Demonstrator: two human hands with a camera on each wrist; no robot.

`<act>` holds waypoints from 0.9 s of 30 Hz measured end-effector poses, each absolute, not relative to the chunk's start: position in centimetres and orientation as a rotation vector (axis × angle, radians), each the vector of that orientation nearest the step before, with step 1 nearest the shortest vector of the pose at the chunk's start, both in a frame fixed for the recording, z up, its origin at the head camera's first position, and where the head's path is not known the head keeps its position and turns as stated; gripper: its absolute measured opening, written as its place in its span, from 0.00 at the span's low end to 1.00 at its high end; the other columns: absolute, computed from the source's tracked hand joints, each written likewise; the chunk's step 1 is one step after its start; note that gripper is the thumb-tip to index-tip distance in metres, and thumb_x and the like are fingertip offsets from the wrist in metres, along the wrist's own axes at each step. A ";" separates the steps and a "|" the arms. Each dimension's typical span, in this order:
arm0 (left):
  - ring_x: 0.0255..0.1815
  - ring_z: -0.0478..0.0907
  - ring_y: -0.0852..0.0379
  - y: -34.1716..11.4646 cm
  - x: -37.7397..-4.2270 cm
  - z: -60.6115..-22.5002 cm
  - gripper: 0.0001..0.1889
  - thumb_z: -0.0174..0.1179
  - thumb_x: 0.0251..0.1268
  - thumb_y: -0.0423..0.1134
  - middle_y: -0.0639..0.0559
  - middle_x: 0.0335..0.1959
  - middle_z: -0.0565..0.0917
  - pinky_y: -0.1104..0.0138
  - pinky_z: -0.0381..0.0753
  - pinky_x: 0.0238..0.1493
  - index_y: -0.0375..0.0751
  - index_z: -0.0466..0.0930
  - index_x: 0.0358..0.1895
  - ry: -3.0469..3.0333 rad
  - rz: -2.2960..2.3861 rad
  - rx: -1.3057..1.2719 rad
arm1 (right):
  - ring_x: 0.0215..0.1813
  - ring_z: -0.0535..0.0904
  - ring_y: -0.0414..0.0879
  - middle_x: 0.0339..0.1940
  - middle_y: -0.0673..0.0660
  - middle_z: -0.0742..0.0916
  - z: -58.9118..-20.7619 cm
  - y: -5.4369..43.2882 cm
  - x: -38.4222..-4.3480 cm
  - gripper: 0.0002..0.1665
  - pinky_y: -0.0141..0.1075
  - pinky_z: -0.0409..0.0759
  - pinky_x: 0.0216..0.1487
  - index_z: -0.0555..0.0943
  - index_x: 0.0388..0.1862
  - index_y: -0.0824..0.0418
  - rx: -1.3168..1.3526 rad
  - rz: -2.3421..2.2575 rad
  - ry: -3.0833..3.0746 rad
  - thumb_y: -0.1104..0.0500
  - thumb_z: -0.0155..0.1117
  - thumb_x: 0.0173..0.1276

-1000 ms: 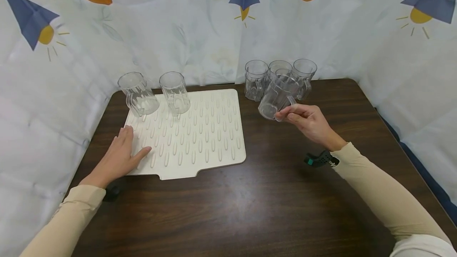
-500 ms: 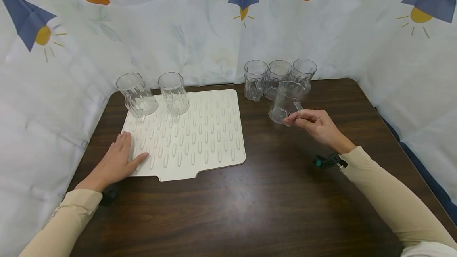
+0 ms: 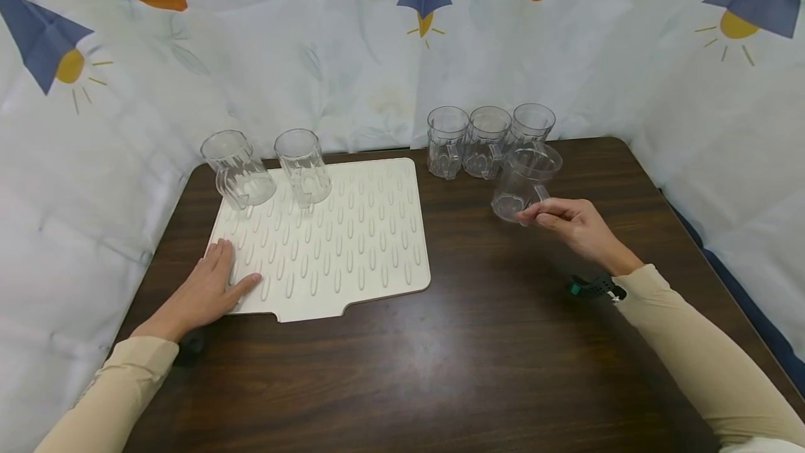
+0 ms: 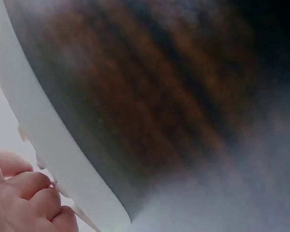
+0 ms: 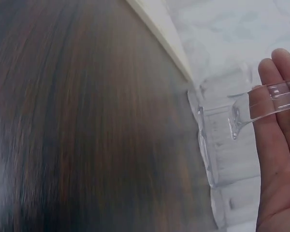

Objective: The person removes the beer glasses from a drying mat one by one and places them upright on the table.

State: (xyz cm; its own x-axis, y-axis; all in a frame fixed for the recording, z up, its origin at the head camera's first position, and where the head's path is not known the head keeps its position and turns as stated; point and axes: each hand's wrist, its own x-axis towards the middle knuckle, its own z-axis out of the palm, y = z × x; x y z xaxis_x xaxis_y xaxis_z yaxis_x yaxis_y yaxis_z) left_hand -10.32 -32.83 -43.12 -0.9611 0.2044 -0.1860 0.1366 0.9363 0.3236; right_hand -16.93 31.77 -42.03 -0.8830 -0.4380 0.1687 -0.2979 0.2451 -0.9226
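Observation:
My right hand (image 3: 575,226) pinches the handle of a clear mug (image 3: 522,180), which leans slightly in front of the mugs at the back right. Whether its base touches the table cannot be told. In the right wrist view the mug's handle (image 5: 275,99) crosses the fingers (image 5: 268,116). On the left, my left hand (image 3: 201,292) rests on the near left part of a white ridged draining board (image 3: 352,250), fingers straight and thumb spread. Two clear mugs stand on the board's far left, one at the corner (image 3: 248,177) and one beside it (image 3: 308,173).
Three clear mugs stand in a row at the back right: left (image 3: 446,142), middle (image 3: 486,142) and right (image 3: 533,121), the last partly hidden by the held mug. The dark wooden table (image 3: 440,369) ends at a white patterned curtain (image 3: 352,54).
My right hand has moved right and slightly nearer with the mug, which has become more upright. My left hand and the board appear slightly nearer and further left.

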 end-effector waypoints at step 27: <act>0.80 0.39 0.15 -32.7 -10.4 -43.5 0.53 0.52 0.80 0.58 0.11 0.78 0.41 0.31 0.45 0.80 0.11 0.36 0.77 2.898 0.421 0.241 | 0.54 0.86 0.29 0.52 0.38 0.91 -43.3 34.9 -17.3 0.15 0.19 0.81 0.57 0.84 0.59 0.68 -0.651 -1.560 2.510 0.64 0.58 0.79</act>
